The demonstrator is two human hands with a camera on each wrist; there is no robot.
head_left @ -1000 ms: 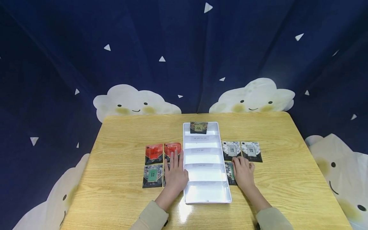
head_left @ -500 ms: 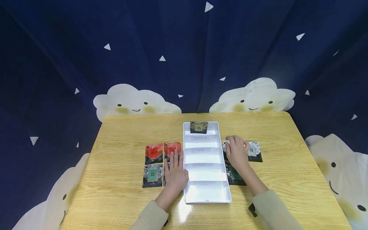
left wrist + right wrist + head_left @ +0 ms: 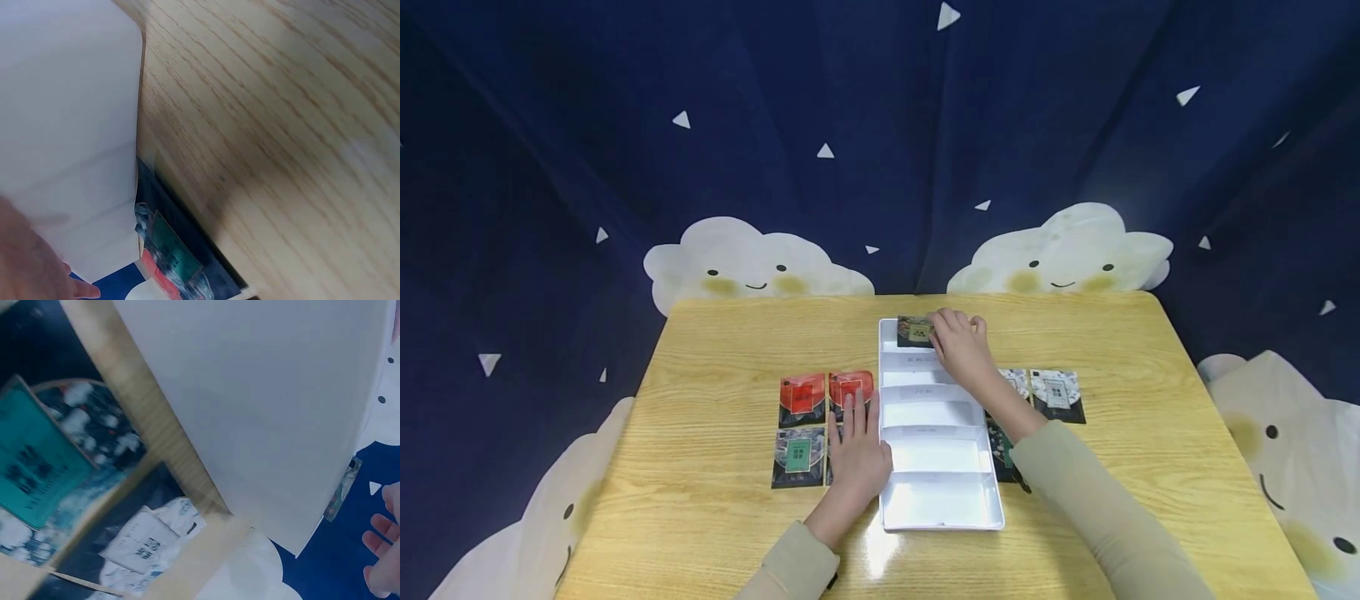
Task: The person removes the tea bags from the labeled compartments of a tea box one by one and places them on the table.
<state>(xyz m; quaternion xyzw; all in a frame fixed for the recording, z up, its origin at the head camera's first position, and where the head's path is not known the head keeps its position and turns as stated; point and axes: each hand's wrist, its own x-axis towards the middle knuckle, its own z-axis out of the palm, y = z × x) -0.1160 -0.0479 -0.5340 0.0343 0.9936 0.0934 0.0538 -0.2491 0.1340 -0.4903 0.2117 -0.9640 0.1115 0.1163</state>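
A white divided tray (image 3: 942,500) lies lengthwise on the table, with faint writing on its dividers. A dark sachet with a gold label (image 3: 914,332) leans up in its far compartment. My right hand (image 3: 961,343) is over the tray's far right corner, fingertips overlapping this sachet's right edge. In the right wrist view, the fingers (image 3: 382,536) are loosely bent, with a gap between them and the sachet. My left hand (image 3: 859,457) lies spread, fingers straight, thumb at the tray's left wall, partly covering a red sachet (image 3: 851,387) and a darker one below it.
Left of the tray are another red sachet (image 3: 802,400) and a green-labelled sachet (image 3: 798,456). To its right are a white-patterned sachet (image 3: 1057,395), a second one partly behind my forearm, and green-labelled sachets (image 3: 47,459) partly covered. A dark blue curtain (image 3: 775,125) hangs behind the table.
My right hand has moved from the sachets on the right, up and leftward to the tray's far compartment. My left hand stays in place.
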